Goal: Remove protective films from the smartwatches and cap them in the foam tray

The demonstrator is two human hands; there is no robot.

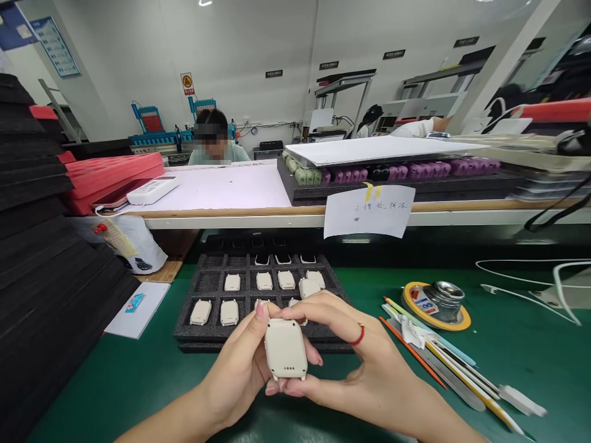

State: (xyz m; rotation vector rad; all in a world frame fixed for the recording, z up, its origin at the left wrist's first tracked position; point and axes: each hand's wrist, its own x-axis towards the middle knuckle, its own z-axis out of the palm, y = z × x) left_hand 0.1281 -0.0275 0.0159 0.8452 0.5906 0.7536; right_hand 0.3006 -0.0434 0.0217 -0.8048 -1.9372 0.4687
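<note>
A cream-coloured watch case (286, 349) is held up between both hands, its back with a row of small contact dots facing me. My left hand (244, 357) grips its left side, the thumb at the top corner. My right hand (355, 357) has its index finger at the top edge and thumb at the bottom edge. Just beyond lies a black foam tray (215, 335) with compartments, several holding similar cream watch cases (229, 312). One case (308, 287) in it sits partly over another. My hands hide the front right of the tray.
Right of the tray lie an orange stick (413, 352), a yellow pencil (473, 387), tweezers-like tools and a round metal pot (447, 294) on a yellow-rimmed reel. Black foam sheets (32, 258) are stacked left. A shelf (240, 219) crosses behind; a person (217, 144) sits beyond it.
</note>
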